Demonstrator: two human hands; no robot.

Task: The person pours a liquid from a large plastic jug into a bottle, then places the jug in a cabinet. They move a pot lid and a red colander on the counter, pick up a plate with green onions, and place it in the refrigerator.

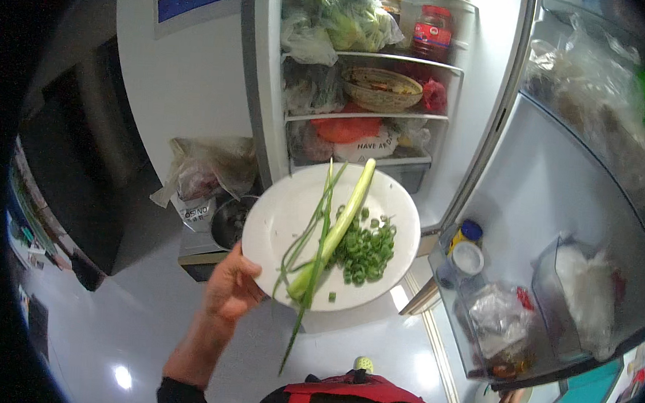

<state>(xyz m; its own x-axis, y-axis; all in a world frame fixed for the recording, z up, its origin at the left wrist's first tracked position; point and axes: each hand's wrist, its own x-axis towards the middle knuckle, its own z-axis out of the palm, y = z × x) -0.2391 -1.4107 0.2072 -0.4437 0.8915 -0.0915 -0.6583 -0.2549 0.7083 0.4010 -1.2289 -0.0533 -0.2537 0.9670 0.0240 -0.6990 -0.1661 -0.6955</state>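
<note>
My left hand (235, 284) grips the rim of a white plate (267, 215) and holds it before the open refrigerator. On the plate lie chopped green onion rings (366, 250), a thick pale green stalk (334, 235) and some thin green onion leaves (321, 218), one hanging over the near rim. At the lower right, my right hand (510, 400) is at the bottom edge of the open refrigerator door (564, 176); its fingers are mostly hidden, so its grip cannot be made out.
Refrigerator shelves (371, 115) hold bagged vegetables (348, 25), a red-lidded jar (432, 32) and a patterned bowl of food (382, 89). Door bins hold jars (467, 256) and plastic bags (500, 315). At left, a dark pot (231, 221) and a bagged item (206, 173) stand beside the refrigerator.
</note>
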